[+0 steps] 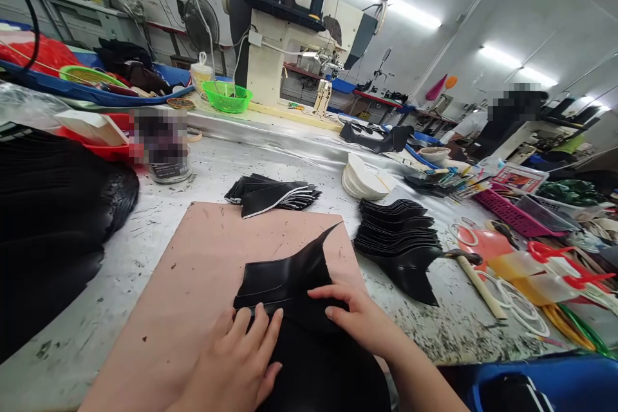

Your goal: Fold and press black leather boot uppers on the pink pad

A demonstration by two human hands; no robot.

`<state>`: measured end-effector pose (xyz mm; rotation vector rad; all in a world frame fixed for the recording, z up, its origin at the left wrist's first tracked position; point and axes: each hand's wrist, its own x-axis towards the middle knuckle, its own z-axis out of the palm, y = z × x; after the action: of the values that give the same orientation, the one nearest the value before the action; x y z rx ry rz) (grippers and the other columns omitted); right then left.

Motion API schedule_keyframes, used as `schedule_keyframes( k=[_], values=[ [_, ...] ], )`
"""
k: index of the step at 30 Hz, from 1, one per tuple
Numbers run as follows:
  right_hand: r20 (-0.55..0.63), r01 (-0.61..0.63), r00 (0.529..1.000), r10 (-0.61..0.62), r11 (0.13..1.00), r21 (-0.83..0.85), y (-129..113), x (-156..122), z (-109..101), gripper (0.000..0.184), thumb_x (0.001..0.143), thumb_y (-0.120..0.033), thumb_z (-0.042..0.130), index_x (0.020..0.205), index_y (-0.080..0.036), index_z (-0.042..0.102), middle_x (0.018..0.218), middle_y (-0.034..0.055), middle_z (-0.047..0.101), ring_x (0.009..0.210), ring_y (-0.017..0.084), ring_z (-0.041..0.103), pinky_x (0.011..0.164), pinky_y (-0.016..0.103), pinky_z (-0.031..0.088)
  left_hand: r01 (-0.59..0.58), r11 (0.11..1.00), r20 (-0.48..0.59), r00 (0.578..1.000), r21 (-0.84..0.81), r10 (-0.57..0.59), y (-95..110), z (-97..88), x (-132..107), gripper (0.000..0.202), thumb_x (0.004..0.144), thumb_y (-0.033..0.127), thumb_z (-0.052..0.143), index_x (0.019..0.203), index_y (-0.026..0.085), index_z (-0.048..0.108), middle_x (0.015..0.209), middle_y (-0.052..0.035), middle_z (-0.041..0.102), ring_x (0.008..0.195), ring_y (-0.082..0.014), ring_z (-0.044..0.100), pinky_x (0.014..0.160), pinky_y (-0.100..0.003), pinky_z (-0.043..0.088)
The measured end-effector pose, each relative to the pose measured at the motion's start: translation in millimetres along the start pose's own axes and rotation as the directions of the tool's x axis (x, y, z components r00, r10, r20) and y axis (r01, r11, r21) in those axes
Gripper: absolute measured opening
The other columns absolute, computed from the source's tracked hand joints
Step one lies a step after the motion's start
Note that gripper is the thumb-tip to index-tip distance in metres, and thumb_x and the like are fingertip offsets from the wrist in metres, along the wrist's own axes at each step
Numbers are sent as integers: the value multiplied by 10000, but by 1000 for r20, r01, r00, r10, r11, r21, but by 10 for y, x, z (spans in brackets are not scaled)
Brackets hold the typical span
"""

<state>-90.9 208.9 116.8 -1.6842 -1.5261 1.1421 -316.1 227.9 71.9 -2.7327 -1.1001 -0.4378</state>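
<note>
A black leather-like piece (284, 277) with a pointed upper corner lies on a pink board (193, 257). Its lower edge meets a larger black piece (328, 367) that reaches down toward me. My left hand (236, 354) rests with its fingertips along this overlap, fingers extended and pressing down. On the right side of the same join lies my right hand (357, 318), thumb and index finger apart, touching the black material. Its other fingers are partly hidden. Neither hand visibly grips anything.
Stacked black pieces (396, 232) lie right of the board, and white-edged strips (270, 193) behind it. A large black pile (53, 225) covers the left. White round pieces (367, 177), a hammer (483, 290), yellow bottles (535, 277) and a sewing machine (284, 45) stand around.
</note>
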Motion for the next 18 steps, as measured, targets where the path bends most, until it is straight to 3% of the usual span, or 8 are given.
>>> schedule_keyframes(
  k=[4,8,12,15,18],
  values=[
    [-51,15,999,-17,999,-44,-16,130,-37,350,717,20,528,915,-196,721,995,55,672,980,203,631,901,382,483,-42,999,1,999,-29,42,12,-78,82,364,778,393,596,1098,235,668,1082,6,702,884,-218,567,823,-367,356],
    [-70,16,997,-19,998,-55,40,198,-29,325,704,14,559,891,-191,728,943,43,649,903,179,632,845,330,496,-44,998,38,998,-37,45,25,-78,124,391,760,361,607,1124,225,655,1081,-20,701,834,-217,560,781,-369,364],
    [-89,11,996,-16,998,-61,122,209,7,308,694,-4,581,883,-204,721,925,26,644,886,177,624,837,324,487,-52,998,65,996,-26,54,74,9,124,438,786,451,591,1202,316,593,1066,-47,693,839,-240,563,821,-417,355],
    [-106,20,994,-27,998,-65,149,211,46,293,692,-15,587,867,-222,700,923,12,637,902,177,606,862,329,463,-112,993,109,987,-37,115,154,18,161,473,821,496,559,1204,221,602,1119,-96,672,978,-262,569,891,-409,349],
    [-132,32,990,-43,996,-81,143,214,62,273,689,-20,587,848,-230,659,923,7,619,922,180,579,874,333,436,-165,985,168,971,-55,172,252,-33,240,744,742,708,514,1218,140,587,1166,-180,640,1036,-314,572,914,-427,371]
  ],
)
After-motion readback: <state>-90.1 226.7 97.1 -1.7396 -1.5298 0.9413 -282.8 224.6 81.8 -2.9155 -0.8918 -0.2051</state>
